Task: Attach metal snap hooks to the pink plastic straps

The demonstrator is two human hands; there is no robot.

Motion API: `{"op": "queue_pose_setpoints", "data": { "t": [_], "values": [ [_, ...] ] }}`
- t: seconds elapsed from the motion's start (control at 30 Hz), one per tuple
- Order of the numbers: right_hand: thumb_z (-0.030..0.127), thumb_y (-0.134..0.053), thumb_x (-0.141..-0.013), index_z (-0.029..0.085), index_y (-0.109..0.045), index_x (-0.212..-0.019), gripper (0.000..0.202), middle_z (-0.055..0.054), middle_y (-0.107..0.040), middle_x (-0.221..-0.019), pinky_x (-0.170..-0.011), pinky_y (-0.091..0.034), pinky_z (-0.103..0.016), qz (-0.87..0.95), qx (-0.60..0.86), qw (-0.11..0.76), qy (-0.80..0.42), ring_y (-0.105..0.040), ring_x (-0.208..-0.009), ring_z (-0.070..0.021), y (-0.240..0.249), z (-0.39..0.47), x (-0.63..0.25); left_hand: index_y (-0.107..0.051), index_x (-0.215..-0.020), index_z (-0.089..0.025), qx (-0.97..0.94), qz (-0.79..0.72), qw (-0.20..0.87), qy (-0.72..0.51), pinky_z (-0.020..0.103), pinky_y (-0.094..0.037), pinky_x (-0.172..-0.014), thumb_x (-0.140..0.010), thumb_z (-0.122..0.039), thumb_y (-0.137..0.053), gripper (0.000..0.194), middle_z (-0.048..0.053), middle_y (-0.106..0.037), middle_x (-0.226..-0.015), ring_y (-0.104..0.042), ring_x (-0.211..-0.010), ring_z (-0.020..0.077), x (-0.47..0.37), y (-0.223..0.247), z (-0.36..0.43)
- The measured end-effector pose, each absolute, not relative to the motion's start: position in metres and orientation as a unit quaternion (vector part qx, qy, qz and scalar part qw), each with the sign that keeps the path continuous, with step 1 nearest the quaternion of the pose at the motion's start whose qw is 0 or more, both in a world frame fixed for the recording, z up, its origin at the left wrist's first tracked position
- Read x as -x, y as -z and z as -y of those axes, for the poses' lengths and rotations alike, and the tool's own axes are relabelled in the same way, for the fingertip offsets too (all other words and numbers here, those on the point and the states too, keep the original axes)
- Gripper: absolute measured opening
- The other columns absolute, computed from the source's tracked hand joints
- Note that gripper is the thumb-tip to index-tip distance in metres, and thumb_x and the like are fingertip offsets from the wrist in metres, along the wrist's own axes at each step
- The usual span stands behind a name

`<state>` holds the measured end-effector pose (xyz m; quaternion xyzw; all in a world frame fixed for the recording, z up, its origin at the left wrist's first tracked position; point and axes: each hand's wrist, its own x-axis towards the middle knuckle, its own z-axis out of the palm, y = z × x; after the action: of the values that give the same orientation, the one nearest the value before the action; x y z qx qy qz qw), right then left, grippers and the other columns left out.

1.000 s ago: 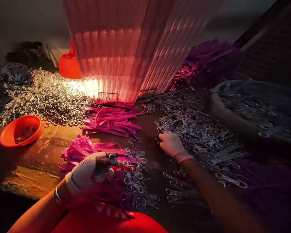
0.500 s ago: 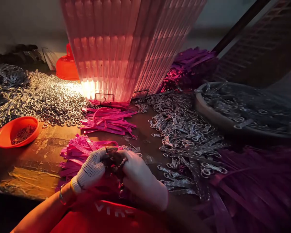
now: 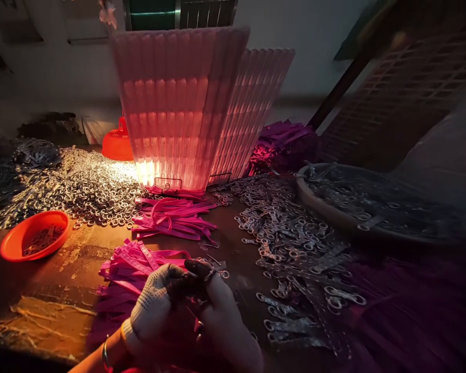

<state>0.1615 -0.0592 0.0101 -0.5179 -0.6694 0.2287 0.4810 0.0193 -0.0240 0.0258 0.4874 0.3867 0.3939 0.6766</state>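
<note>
My left hand (image 3: pixel 153 298), in a dotted white glove, is closed at the lower middle, its fingertips dark. Against it my right hand (image 3: pixel 221 305), also gloved, pinches with dark fingertips. What lies between the fingers is small and shadowed; a bit of pink and a thin metallic piece show there, too unclear to name. Pink straps (image 3: pixel 120 269) lie just left of and behind my left hand. A second bundle of pink straps (image 3: pixel 174 217) lies further back. To the right of my right hand are metal ring-ended pieces (image 3: pixel 291 316).
An orange bowl (image 3: pixel 34 235) holds small parts at left. Behind it spreads a heap of metal rings (image 3: pixel 101 191) under an orange lamp (image 3: pixel 117 144). Translucent ribbed panels (image 3: pixel 171 109) stand at the back. A large basin (image 3: pixel 322 204) of metal pieces sits right.
The view has tilted up, so the table sits lower and more wall and a window show. Both hands remain together and appear lower; their grip has shifted slightly.
</note>
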Motion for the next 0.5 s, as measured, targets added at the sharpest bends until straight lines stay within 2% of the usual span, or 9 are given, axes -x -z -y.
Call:
{"op": "queue_pose_setpoints", "data": {
  "t": [0.13,0.2,0.27,0.37,0.5],
  "values": [
    [0.012,-0.056,-0.074,0.021,-0.061,-0.123,0.05,-0.012,-0.064,-0.12,-0.087,-0.052,-0.041,0.702,0.55,0.438,-0.117,-0.061,-0.105,-0.027,-0.005,0.045,-0.167,-0.067,-0.074,-0.017,-0.583,-0.441,0.551,-0.404,0.027,-0.041,-0.064,-0.081,-0.021,-0.066,0.008,0.005,-0.066,-0.073,-0.053,-0.068,0.0166,-0.016,-0.015,0.016],
    [0.017,-0.061,-0.071,0.018,-0.067,-0.107,0.037,-0.014,-0.064,-0.115,-0.082,-0.05,-0.042,0.747,0.554,0.365,-0.049,-0.058,-0.099,-0.0284,-0.013,0.036,-0.173,-0.069,-0.076,-0.018,-0.633,-0.444,0.5,-0.39,0.029,-0.041,-0.067,-0.076,-0.014,-0.066,0.005,0.006,-0.067,-0.076,-0.053,-0.07,0.0183,-0.009,-0.016,0.007],
    [0.019,-0.062,-0.069,0.018,-0.068,-0.088,0.019,-0.012,-0.066,-0.1,-0.073,-0.044,-0.037,0.785,0.55,0.283,-0.013,-0.056,-0.087,-0.0257,-0.022,0.029,-0.178,-0.072,-0.079,-0.019,-0.671,-0.436,0.472,-0.371,0.03,-0.041,-0.071,-0.071,-0.008,-0.064,0.016,0.006,-0.069,-0.081,-0.053,-0.074,0.0195,-0.005,-0.019,-0.003],
    [0.021,-0.061,-0.066,0.02,-0.061,-0.069,0.003,-0.007,-0.061,-0.074,-0.06,-0.03,-0.034,0.805,0.541,0.239,0.042,-0.048,-0.067,-0.0199,-0.031,0.022,-0.186,-0.07,-0.074,-0.019,-0.686,-0.42,0.469,-0.363,0.03,-0.039,-0.069,-0.067,-0.004,-0.062,0.019,0.004,-0.065,-0.075,-0.049,-0.069,0.0177,-0.008,-0.022,-0.019],
    [0.022,-0.061,-0.064,0.02,-0.058,-0.064,0.003,-0.007,-0.057,-0.066,-0.058,-0.02,-0.035,0.805,0.511,0.264,0.145,-0.041,-0.061,-0.0193,-0.026,0.019,-0.193,-0.061,-0.068,-0.018,-0.624,-0.413,0.546,-0.377,0.025,-0.035,-0.057,-0.071,-0.011,-0.059,0.008,0.002,-0.057,-0.069,-0.043,-0.062,0.0134,-0.026,-0.021,-0.03]
  ]
}}
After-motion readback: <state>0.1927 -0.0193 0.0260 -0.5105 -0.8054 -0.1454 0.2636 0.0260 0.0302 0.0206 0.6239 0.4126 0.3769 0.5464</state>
